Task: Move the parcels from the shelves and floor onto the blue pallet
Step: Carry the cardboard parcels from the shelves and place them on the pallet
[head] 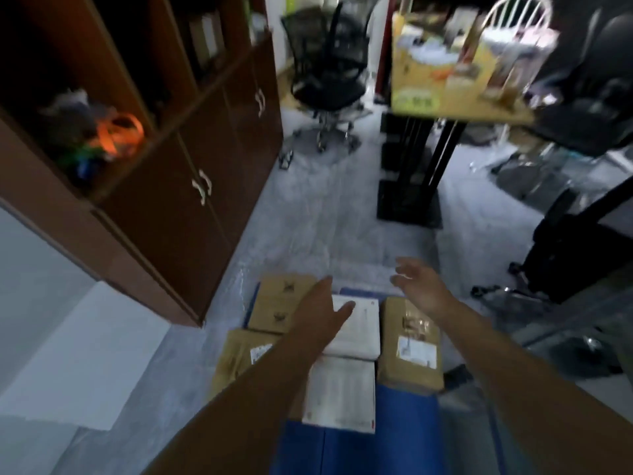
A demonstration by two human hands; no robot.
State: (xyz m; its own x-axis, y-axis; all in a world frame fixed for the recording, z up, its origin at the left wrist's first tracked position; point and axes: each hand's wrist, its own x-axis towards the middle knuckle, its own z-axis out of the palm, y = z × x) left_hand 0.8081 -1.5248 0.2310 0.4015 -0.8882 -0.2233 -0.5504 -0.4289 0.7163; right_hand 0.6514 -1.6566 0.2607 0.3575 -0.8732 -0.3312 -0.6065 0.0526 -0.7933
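brown parcels (279, 303) (239, 358) (411, 341): 3 | white parcels (359, 327) (342, 395): 2 | blue pallet (394, 426): 1 | wooden cabinet (171, 207): 1

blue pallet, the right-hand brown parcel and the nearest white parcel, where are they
blue pallet (359, 454), head view, bare blue surface near the bottom edge
right-hand brown parcel (411, 344), head view, middle of its top face
nearest white parcel (339, 394), head view, middle of its top face

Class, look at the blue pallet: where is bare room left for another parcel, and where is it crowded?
Bare blue pallet shows nearest the camera, bordered by the near white parcel and the right brown parcel. Farther on it is crowded: far left brown parcel, near left brown parcel and far white parcel lie packed side by side.
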